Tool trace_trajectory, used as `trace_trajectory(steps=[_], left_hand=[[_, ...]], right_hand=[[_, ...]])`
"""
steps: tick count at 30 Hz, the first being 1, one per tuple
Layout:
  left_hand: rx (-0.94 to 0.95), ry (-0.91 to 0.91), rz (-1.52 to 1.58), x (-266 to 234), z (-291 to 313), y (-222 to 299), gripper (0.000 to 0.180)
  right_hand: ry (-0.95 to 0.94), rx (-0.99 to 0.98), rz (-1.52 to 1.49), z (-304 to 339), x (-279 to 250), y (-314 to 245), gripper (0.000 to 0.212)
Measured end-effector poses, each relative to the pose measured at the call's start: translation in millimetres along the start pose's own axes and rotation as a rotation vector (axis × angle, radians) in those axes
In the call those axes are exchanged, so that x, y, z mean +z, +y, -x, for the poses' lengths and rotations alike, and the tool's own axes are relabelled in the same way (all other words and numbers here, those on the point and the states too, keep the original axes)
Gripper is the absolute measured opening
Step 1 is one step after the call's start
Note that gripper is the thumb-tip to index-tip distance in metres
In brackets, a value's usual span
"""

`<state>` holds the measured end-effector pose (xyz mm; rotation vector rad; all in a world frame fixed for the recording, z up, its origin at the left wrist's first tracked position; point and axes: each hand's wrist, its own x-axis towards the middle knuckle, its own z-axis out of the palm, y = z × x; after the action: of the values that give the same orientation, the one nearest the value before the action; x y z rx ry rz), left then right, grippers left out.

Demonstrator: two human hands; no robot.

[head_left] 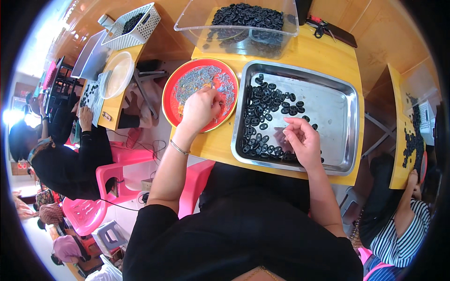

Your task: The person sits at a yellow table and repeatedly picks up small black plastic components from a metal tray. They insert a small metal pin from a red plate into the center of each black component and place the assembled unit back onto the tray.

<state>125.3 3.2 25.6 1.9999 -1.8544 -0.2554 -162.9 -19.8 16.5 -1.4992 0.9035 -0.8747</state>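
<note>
Your left hand (201,107) is over the red round tray with a yellow rim (169,96), its fingers curled down toward the small, slender grey pieces (185,86) scattered in it. The fingertips are hidden, so you cannot tell from here whether they grip anything. Your right hand (304,140) is well apart from the left, above the rectangular shiny steel tray (335,117), palm turned inward and fingers bent. Its thumb lies near the index finger; whether something small sits between them cannot be told.

The small black oval pieces with two holes (267,98) lie mostly along the left side of the steel tray, with some strays near your right hand; its right part is bare metal. Both trays rest side by side on your yellow wooden worktop (201,146). Beyond them stands a clear plastic bin (206,41) heaped with more black pieces. Black-and-red scissors (319,29) lie at the far right corner. You wear a thin metal bangle (179,148) on your left wrist.
</note>
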Motion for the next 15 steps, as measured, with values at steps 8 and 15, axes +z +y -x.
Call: trace_trajectory(steps=[8, 15], left_hand=[[0.103, -0.04, 0.185, -13.8, -0.1, -12.6, 0.005], [0.215, -0.179, 0.117, -24.0, 15.0, -9.3, 0.011]], right_hand=[[-0.007, -0.004, 0.041, 0.2, -0.2, 0.2, 0.02], [-0.002, -0.003, 0.068, 0.3, -0.5, 3.8, 0.018]])
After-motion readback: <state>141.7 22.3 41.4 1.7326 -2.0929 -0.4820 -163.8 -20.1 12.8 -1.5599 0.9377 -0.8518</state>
